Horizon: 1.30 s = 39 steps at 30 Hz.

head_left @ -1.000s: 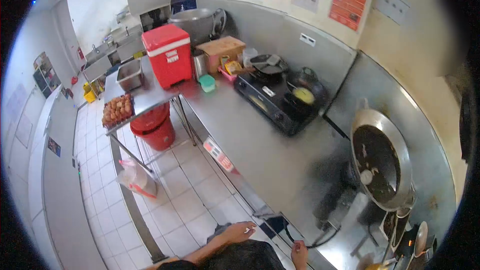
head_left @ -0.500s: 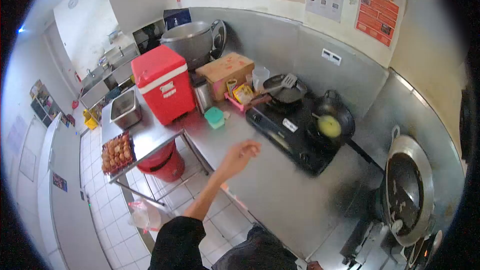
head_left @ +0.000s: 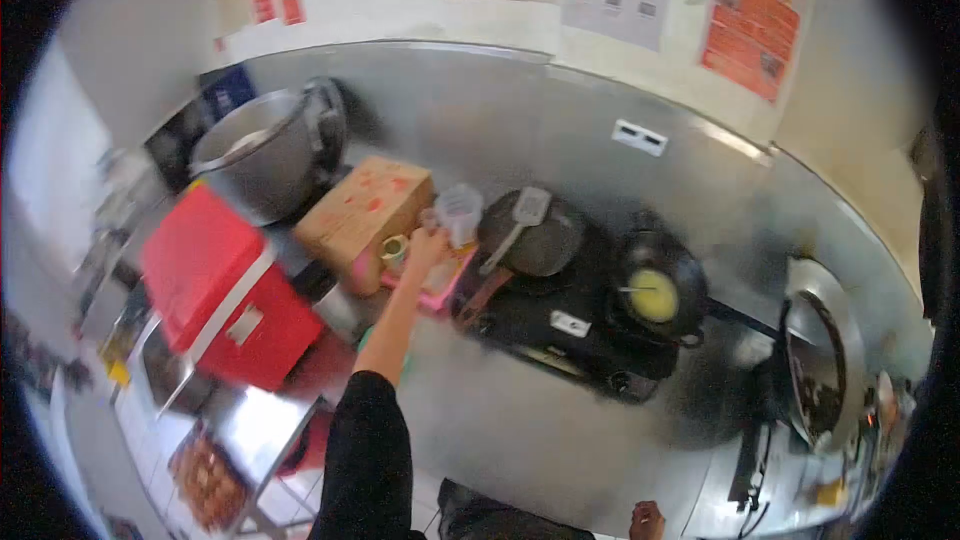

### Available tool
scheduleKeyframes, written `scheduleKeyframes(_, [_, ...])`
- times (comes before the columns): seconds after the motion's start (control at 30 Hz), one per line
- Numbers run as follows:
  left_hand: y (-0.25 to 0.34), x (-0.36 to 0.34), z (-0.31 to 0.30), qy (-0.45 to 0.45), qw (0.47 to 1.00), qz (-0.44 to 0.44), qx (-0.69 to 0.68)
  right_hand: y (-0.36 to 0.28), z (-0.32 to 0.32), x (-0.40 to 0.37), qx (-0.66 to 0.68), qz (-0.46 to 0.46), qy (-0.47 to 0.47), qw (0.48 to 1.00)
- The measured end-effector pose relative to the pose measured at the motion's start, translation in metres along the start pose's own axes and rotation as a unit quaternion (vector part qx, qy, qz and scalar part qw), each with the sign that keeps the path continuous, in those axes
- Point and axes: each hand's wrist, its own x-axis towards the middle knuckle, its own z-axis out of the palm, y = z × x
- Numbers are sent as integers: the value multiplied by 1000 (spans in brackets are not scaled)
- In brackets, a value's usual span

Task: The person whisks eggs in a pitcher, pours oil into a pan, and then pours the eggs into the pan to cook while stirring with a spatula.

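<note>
My left hand reaches over the pink tray, between the cardboard box and the clear plastic jug. Its fingers look bent together, but blur hides what is between them. A small open can and a yellow packet sit beside it in the tray. At the bottom edge, my right hand shows only in part, its fingers curled. Whatever it may hold is hidden. Right of the tray, a black frying pan with a slotted spatula across it rests on the black gas stove.
A black wok with yellow liquid stands on the stove's right burner. Farther right is a large wok. The red cooler, big pot and eggs are on the left. A steel wall backs the counter.
My left hand has moved forward from above the counter to the pink tray by the jug. The view has turned and moved closer to the stove. More of my right hand shows.
</note>
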Motion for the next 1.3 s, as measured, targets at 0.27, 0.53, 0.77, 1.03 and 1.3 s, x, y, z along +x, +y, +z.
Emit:
scheduleKeyframes(0.27, [12, 63, 75, -155, 955, 128, 219, 16, 86, -172, -263, 255, -6, 930])
scheduleKeyframes(0.53, [13, 91, 65, -173, 943, 101, 267, -86, 111, -191, -45, 394, 233, 888])
scheduleKeyframes(0.77, [59, 106, -1, -153, 953, 93, 246, 7, 211, -308, -77, 506, 189, 838])
scheduleKeyframes(1.03, [190, 6, -72, -145, 974, 117, 128, 54, 272, -418, 262, 618, 122, 731])
scheduleKeyframes(1.3, [280, -253, -23, -323, 941, 100, -18, 148, 223, -417, 246, 569, 123, 775])
